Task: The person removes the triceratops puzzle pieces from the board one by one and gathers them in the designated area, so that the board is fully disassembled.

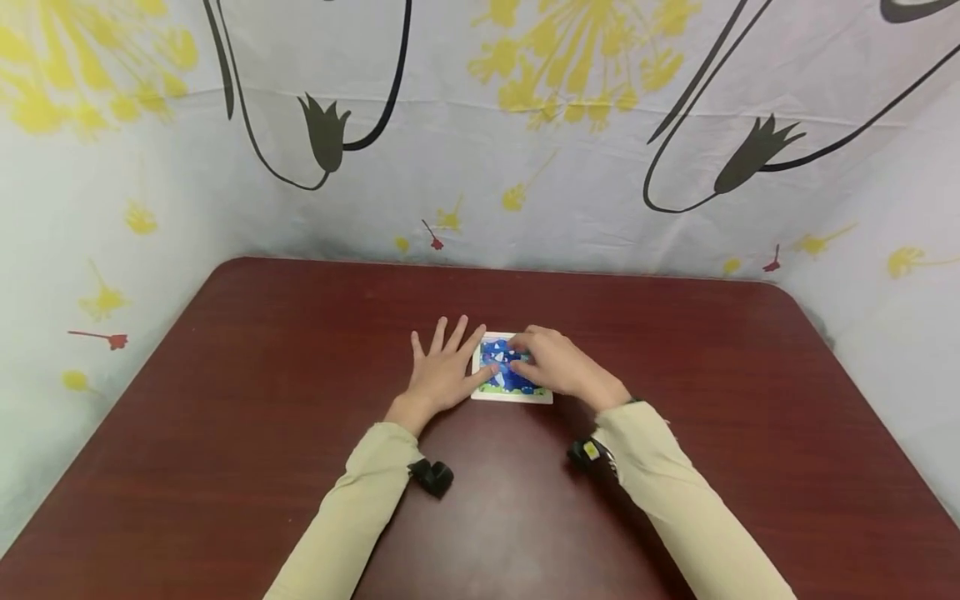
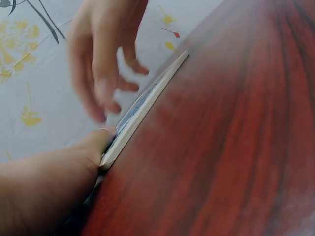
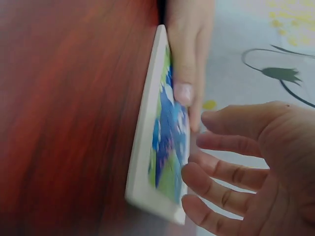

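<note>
A small flat board (image 1: pixel 513 398) with a pale raised frame and a blue, white and green picture (image 3: pixel 170 132) lies on the table; it looks like a tray puzzle. My left hand (image 1: pixel 441 375) is at the board's left side, fingers spread straight, with the thumb reaching over the frame onto the picture. Over the right part of the board hovers my right hand (image 1: pixel 562 364), palm down. Its fingers (image 3: pixel 221 189) are loosely bent and apart, with nothing between them in the right wrist view. Part of the picture is hidden beneath this hand in the head view.
The dark red wooden table (image 1: pixel 225 417) spreads out around the board. A pale cloth (image 1: pixel 420 167) with yellow and dark flower prints hangs behind the table and at its sides. Black wrist devices (image 1: pixel 432 477) sit at both beige sleeves (image 1: pixel 352 508).
</note>
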Motion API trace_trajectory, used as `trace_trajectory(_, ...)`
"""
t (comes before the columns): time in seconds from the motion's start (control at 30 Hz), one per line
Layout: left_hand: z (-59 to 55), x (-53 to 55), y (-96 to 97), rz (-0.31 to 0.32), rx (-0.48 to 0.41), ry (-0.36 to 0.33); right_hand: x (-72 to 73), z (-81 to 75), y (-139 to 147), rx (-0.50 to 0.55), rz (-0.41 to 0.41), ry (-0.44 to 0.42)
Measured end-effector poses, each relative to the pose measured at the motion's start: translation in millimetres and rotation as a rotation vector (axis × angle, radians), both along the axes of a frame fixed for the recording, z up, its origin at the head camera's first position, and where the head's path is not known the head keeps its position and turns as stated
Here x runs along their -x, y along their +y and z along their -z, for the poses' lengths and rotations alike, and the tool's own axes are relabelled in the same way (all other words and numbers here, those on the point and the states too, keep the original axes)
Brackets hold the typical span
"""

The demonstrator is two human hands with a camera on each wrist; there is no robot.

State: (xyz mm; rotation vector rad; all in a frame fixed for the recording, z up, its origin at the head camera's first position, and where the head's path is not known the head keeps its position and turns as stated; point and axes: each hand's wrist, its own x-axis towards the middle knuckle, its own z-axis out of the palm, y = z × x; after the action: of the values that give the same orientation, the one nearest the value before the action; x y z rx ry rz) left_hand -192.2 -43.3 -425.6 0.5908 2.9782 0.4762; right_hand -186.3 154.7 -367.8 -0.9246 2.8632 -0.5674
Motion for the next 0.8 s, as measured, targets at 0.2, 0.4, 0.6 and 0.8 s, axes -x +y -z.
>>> trace_trajectory(0.2,-1.9,0.6,1.3,-0.020,0.022,-0.014,21.0,0.2,-23.2,-0.092,0.027,-0.053)
trace_trajectory(0.4,-0.4,1.3,1.2,-0.015,0.025,-0.020,28.9,0.5,-28.8,-0.101,0.073,-0.108)
trace_trajectory(0.6,1.1,-0.3,-0.8,-0.035,0.001,-0.007,34.7,0.9,-31.6,-0.063,0.058,-0.140)
trace_trajectory(0.8,2.4,-0.2,2.7,-0.029,0.026,-0.010,35.5,1.3,-25.6,-0.057,0.086,-0.216)
